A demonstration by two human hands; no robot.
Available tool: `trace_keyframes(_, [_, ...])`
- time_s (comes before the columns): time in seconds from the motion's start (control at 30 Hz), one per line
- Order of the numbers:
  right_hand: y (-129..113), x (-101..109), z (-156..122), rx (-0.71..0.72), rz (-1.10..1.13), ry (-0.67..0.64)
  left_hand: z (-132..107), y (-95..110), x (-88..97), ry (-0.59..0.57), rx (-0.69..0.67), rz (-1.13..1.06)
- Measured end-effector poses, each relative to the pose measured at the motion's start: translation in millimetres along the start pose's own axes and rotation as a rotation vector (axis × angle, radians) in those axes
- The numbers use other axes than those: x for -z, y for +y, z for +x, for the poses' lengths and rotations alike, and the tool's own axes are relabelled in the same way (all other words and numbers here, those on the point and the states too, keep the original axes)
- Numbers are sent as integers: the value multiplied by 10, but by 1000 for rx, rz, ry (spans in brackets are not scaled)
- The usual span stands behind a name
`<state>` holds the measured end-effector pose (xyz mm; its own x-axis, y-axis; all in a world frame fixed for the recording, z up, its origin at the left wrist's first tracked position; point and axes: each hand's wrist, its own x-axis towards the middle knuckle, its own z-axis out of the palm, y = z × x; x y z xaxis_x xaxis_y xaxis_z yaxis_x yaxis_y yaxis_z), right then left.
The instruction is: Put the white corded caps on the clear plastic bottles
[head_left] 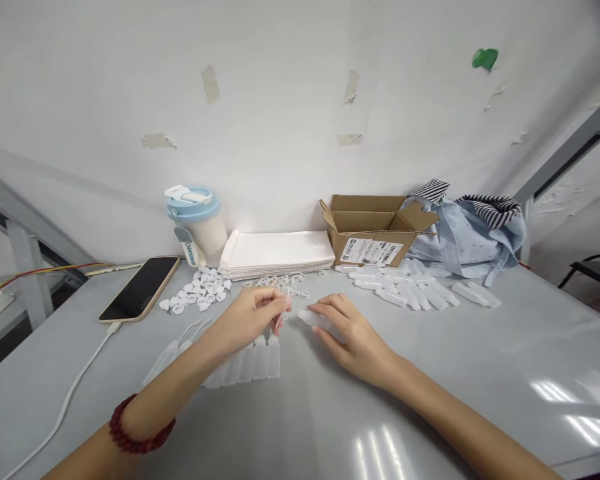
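Observation:
My left hand (255,313) is closed in a pinch on a thin white looped piece (289,293), partly hidden by the fingers. Between the thumb and fingers of my right hand (347,333) lies a small translucent squeeze bottle (309,318), its neck pointing toward my left hand. Just behind the left fingers spreads a pile of thin white looped pieces (267,283). A row of translucent bottles (245,363), some with thin white pieces at their necks, lies under and beside my left forearm. More such bottles (413,287) are heaped at the right.
Small white caps (200,290) lie beside a phone (143,290) with a charging cable (75,383). Along the wall stand a blue-lidded cup (205,230), stacked white trays (280,250), an open cardboard box (373,247) and a light blue cloth bag (467,237).

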<state>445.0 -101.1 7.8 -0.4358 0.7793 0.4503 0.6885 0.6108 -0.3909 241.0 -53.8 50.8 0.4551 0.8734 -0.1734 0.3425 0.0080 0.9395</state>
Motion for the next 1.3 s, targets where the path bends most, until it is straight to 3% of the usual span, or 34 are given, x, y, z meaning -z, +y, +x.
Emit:
trace_keyframes(0.23, [-161,-37,-32,7,247,39,-292,-74,-36,-134,166,-418])
trace_keyframes(0.47, [-174,-47,-54,40,310,86,-304,-79,-52,-180,219,-531])
trace_keyframes(0.73, [-213,-26,-55,29,354,97,-268,-124,-99,-126,193,-474])
trace_keyframes(1.07, [-236,-69,-102,51,327,141,-360,-142,-195,93,-61,-107])
trace_keyframes(1.2, [-268,-68,-137,87,287,162,-389,-172,-263,165,-106,-117])
trace_keyframes(1.3, [-296,-65,-161,100,268,147,-387,-182,-282,137,-70,-194])
